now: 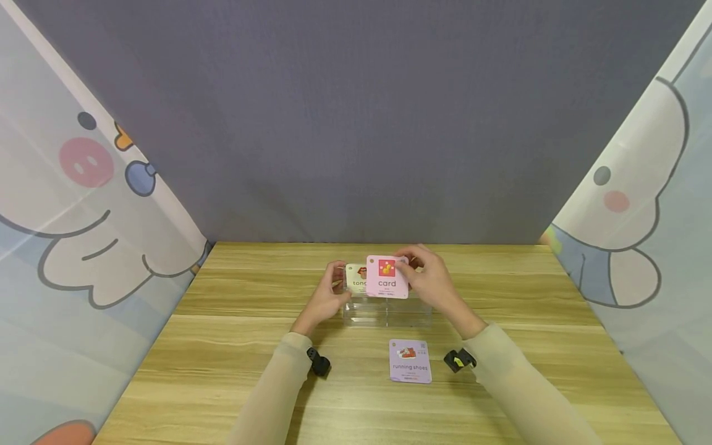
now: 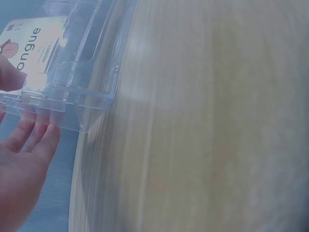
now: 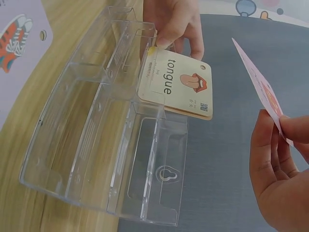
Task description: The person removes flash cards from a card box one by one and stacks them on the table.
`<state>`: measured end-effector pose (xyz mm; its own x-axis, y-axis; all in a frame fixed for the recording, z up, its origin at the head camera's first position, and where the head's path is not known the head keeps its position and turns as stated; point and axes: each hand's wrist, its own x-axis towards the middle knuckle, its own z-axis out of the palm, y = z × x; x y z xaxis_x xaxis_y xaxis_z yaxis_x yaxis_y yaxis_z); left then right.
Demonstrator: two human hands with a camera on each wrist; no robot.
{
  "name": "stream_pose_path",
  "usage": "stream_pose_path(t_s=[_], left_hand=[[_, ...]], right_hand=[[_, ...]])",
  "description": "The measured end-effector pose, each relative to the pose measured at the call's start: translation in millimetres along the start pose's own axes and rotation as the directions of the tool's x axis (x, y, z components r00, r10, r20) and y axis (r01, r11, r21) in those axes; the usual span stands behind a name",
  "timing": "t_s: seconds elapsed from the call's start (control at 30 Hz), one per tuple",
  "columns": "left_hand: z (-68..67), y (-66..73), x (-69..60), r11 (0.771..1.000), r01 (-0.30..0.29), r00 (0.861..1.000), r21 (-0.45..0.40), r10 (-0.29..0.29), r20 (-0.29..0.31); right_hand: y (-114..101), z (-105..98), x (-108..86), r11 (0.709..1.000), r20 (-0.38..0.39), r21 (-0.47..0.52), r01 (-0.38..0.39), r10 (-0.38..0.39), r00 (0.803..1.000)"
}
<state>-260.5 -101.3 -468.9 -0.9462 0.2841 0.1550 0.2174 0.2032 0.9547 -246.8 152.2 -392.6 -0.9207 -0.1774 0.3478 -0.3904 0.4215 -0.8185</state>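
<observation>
In the head view my right hand (image 1: 435, 285) pinches a pink flashcard (image 1: 387, 289) printed "card" by its upper right corner. The right wrist view shows this flashcard (image 3: 263, 89) nearly edge-on, apart from the clear plastic tiered holder (image 3: 96, 73). At the holder's left end my left hand (image 1: 325, 300) grips its side, thumb in front and fingers behind. A cream "tongue" flashcard (image 3: 176, 84) stands in the back tier beside that thumb, with more card edges behind it. In the head view the pink flashcard partly covers the tongue flashcard (image 1: 355, 281).
A lilac "running shoes" flashcard (image 1: 410, 372) lies on the wooden table (image 1: 222, 346), in front of the holder and between the forearms. A grey panel (image 1: 356, 123) rises behind the table. Cartoon-printed curtains (image 1: 33, 259) hang at both sides.
</observation>
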Motion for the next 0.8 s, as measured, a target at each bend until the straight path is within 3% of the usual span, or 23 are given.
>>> stream_pose_path(t_s=[0.5, 0.8], left_hand=[[0.2, -3.7, 2.5, 1.0, 0.002, 1.0, -0.011, -0.002, -0.004], [-0.6, -2.2, 1.3, 1.0, -0.019, 1.0, -0.009, 0.019, 0.009]], right_hand=[[-1.5, -11.6, -7.5, 0.998, 0.019, 0.039, -0.045, 0.044, 0.999], [-4.5, -15.5, -12.0, 1.0, 0.016, 0.007, -0.007, 0.007, 1.0]])
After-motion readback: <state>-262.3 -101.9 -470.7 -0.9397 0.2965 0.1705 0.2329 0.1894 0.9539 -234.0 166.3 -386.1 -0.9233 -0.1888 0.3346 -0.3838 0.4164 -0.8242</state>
